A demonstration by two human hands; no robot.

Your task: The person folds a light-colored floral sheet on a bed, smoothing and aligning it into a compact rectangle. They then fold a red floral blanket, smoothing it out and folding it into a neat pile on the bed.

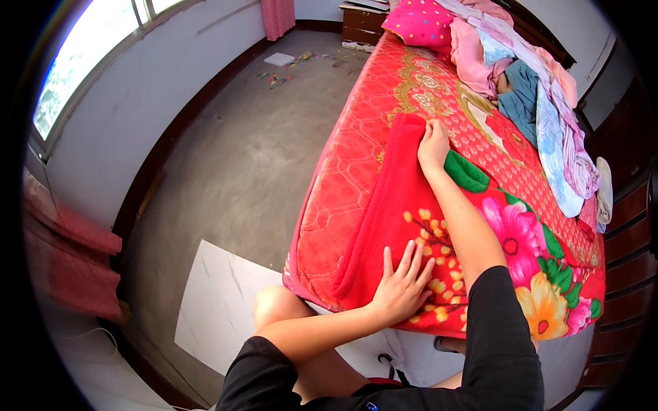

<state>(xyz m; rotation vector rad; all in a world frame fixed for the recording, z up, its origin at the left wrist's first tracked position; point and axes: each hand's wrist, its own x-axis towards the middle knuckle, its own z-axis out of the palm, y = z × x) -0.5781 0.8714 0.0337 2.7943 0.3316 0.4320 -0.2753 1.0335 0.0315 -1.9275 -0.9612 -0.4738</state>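
A red blanket (373, 236) with large pink and yellow flowers and green leaves lies folded over the near end of the bed. My left hand (401, 284) rests flat on it near the front edge, palm down and fingers spread. Farther up, my right hand (434, 145) has its fingers curled over the blanket's far edge, close to the folded corner; its fingertips are partly hidden. Under the blanket, the bed's red and gold patterned cover (343, 185) shows along the left side and toward the far end.
A pink dotted pillow (419, 24) and a heap of pink, blue and teal cloths (524, 96) lie at the bed's far end. White marbled board (212, 301) covers floor by my knees. Small colourful bits (295, 63) are scattered on the grey floor. A wooden drawer cabinet (361, 27) stands behind.
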